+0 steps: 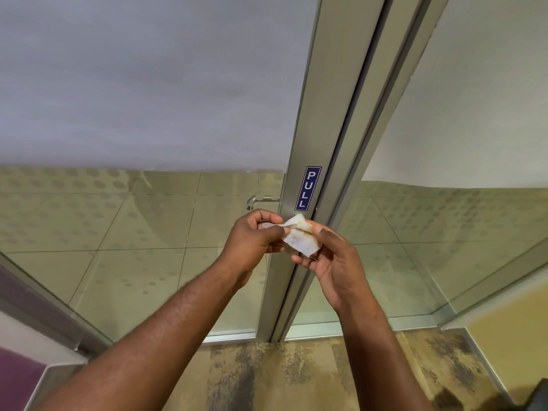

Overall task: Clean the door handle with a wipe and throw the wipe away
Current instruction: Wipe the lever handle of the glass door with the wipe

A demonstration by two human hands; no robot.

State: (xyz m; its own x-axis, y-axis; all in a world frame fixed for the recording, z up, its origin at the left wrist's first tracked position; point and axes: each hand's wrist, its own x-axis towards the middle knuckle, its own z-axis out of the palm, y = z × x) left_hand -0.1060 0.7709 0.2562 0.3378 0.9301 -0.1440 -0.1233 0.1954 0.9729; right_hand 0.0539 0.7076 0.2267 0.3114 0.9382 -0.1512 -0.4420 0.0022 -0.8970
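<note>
Door handle, a silver metal lever, juts left from the grey aluminium door frame, seen through the glass just above the hands. Below it, a crumpled white wipe with brown stains is held between both hands in front of the frame. Left hand pinches its left end with closed fingers; right hand grips its right side (thumb on top). A blue "PULL" sticker sits on the frame above the wipe.
</note>
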